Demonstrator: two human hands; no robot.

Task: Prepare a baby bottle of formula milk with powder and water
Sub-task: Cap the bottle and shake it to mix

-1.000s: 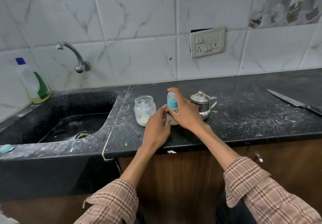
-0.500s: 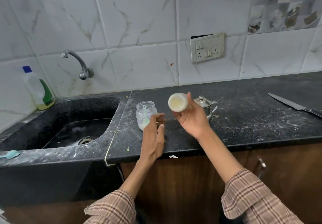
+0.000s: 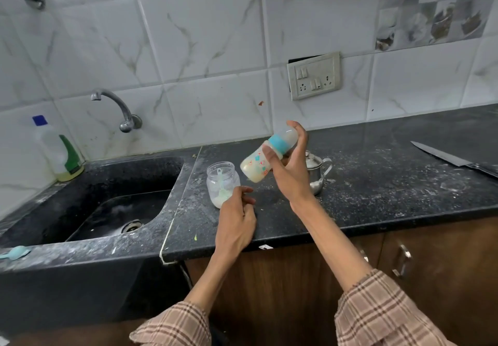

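My right hand grips a capped baby bottle with a blue collar and milky liquid inside. It is held in the air above the black counter, tilted with its cap up to the right. A clear powder jar with a pale green scoop and some white powder stands on the counter just left of the bottle. My left hand rests on the counter by the jar's front, fingers loosely apart, holding nothing. A small steel kettle sits partly hidden behind my right hand.
A black sink with a wall tap lies to the left. A dish-soap bottle stands at its back corner. A large knife lies far right on the counter. A small blue item sits on the sink's front rim.
My right hand lifted the bottle off the counter, swung its base toward me, then tilted it cap up-right. My left hand let go and dropped to the counter.
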